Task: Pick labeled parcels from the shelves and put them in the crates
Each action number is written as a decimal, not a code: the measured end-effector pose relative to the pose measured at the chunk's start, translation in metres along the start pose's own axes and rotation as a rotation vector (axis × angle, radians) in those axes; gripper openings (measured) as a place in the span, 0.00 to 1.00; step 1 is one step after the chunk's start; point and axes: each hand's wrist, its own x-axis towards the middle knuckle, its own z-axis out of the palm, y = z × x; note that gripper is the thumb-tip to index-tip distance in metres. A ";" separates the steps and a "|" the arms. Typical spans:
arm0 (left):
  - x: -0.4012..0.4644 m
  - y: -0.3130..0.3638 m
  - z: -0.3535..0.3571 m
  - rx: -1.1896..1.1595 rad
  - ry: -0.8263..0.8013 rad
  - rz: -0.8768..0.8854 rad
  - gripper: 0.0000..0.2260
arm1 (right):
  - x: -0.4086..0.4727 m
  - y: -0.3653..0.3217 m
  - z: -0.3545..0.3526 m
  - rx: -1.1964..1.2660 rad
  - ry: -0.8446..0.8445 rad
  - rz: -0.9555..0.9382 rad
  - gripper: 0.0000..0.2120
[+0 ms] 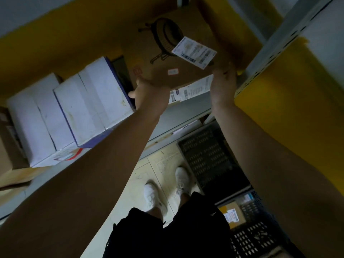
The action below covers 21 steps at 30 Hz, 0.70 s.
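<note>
I have both arms stretched up toward the shelf, and between my hands is a brown cardboard parcel [173, 53] printed with a dark ring-shaped drawing and carrying a white shipping label [194, 52] near its right edge. My left hand [149, 94] sits under the parcel's lower left corner with the palm up and the fingers spread fairly straight against the cardboard, thumb sticking out to the left. My right hand [223, 81] is pressed against the parcel's lower right edge; I cannot tell how far its fingers curl, since they are hidden by the box. The parcel is tilted and sits in the yellow-backed shelf bay, just right of two white boxes [70, 116] standing side by side. Down by my white shoes [165, 189] are two dark perforated crates [210, 157]; the nearer crate [260, 226] holds a small labelled parcel [232, 214].
</note>
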 end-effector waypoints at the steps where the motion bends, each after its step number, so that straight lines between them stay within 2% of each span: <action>1: -0.006 0.005 -0.005 0.006 -0.003 -0.008 0.37 | -0.001 -0.003 0.000 -0.010 0.009 -0.014 0.13; 4: -0.060 0.044 -0.034 -0.006 -0.036 -0.014 0.25 | -0.002 -0.011 -0.001 0.015 0.023 -0.018 0.12; 8: -0.088 0.048 -0.048 -0.049 -0.035 0.016 0.22 | -0.013 -0.015 -0.004 0.039 0.027 -0.021 0.15; 11: -0.098 0.042 -0.055 -0.097 -0.022 -0.032 0.18 | -0.018 -0.010 -0.009 0.000 0.040 -0.060 0.19; 14: -0.100 0.030 -0.063 -0.217 0.003 -0.167 0.22 | -0.021 -0.006 -0.014 -0.082 0.063 -0.082 0.18; 18: -0.098 0.028 -0.068 -0.160 -0.023 -0.203 0.18 | -0.021 -0.003 -0.015 -0.183 0.158 -0.124 0.13; 21: -0.095 0.031 -0.072 -0.209 -0.022 -0.241 0.21 | -0.019 0.000 -0.013 -0.217 0.253 -0.162 0.18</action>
